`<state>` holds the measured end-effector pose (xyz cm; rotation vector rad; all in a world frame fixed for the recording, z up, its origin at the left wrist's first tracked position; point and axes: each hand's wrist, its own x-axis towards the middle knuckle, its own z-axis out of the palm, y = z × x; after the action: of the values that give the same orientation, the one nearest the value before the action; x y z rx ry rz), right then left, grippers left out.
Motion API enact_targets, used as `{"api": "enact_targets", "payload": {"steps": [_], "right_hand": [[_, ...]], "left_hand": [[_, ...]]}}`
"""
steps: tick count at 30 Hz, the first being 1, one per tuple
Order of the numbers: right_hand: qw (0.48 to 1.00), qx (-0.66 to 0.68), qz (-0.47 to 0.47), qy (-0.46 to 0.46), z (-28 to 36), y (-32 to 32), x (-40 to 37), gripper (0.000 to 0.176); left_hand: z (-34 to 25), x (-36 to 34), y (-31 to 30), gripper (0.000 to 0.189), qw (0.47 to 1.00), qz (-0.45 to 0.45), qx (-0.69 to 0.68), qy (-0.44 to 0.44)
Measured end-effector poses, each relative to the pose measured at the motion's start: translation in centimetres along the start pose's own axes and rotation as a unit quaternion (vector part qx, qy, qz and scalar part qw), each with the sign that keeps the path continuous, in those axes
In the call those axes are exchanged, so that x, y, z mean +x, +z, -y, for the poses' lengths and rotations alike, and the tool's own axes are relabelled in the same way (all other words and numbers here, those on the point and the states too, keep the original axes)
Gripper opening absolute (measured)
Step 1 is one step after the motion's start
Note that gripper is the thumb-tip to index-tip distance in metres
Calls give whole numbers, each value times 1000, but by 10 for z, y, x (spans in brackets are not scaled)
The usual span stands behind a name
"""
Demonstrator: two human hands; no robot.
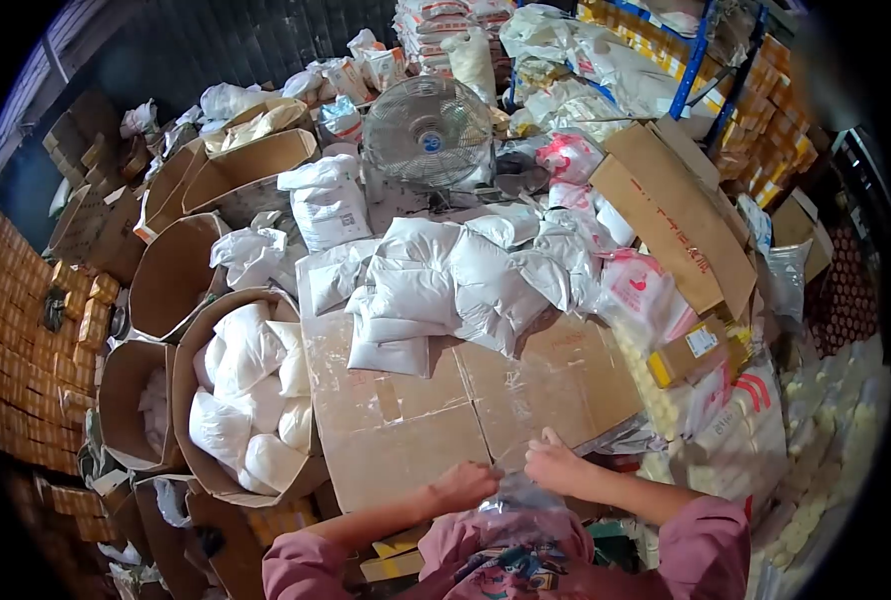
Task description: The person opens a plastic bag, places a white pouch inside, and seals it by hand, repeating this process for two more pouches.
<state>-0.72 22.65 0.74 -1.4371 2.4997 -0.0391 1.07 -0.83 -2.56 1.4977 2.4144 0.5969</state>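
My left hand [466, 487] is closed at the near edge of a flattened cardboard sheet [396, 430], its fingers pinching the top of a clear plastic bag [514, 494]. Just to the right, my right hand [556, 464] is also closed, gripping the bag's other side. The bag hangs close against my shirt, and its lower part is hard to make out. Farther back on the cardboard lies a pile of white filled bags [416, 270], several of them overlapping.
On the left stands an open carton [184, 400] of white filled bags, with more cartons behind. A fan [428, 130] faces me beyond the pile. A tilted cardboard box [671, 215] and a small brown box [691, 350] sit at right, near plastic-wrapped packs [736, 430].
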Motion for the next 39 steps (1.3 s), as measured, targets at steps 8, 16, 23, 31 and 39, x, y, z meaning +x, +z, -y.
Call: {"api": "enact_targets", "payload": {"steps": [8, 16, 23, 31, 39], "right_hand": [[954, 249, 158, -54, 30, -63, -11, 17], [901, 387, 182, -73, -9, -117, 1, 21], [693, 609, 323, -211, -22, -175, 19, 20], [670, 730, 22, -132, -19, -139, 23, 30], [569, 812, 48, -120, -43, -98, 7, 25]], "left_hand": [[-56, -15, -65, 10, 985, 84, -141, 48], [-49, -26, -137, 20, 955, 170, -231, -76], [-43, -28, -194, 11, 888, 69, -440, 114], [-20, -43, -197, 16, 852, -6, -506, 135], [22, -26, -171, 14, 757, 35, -620, 201]]}}
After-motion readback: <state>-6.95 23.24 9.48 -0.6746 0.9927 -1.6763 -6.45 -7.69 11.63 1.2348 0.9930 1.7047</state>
